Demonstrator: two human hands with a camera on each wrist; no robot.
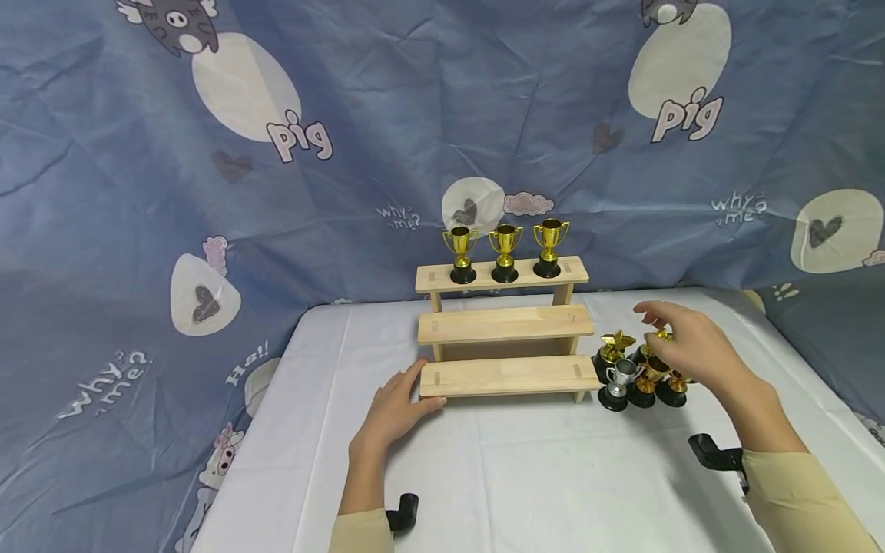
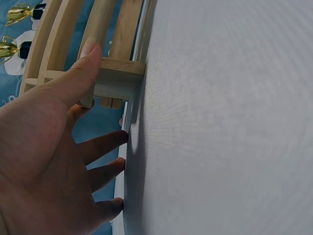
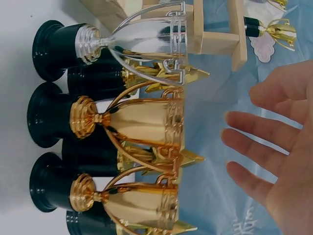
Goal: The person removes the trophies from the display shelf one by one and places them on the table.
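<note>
My left hand (image 1: 394, 407) holds the left end of the lowest step of a three-tier wooden display stand (image 1: 508, 376), thumb at the front edge and index finger behind. In the left wrist view its other fingers reach down to the cloth. Three gold trophy cups (image 1: 505, 252) with black bases stand on the top tier. My right hand (image 1: 698, 346) is above a cluster of small trophies right of the stand, fingers apart and nothing in them. The front row has a silver trophy cup (image 3: 146, 41) and two bronze-gold trophy cups (image 3: 142, 122); gold star trophies (image 1: 618, 342) stand behind, partly hidden.
A white cloth (image 1: 539, 476) covers the table. Behind it hangs a blue printed curtain (image 1: 387, 115), close to the stand's back. The middle tier (image 1: 505, 324) and bottom tier are bare wood. The trophies stand close together beside the stand's right end.
</note>
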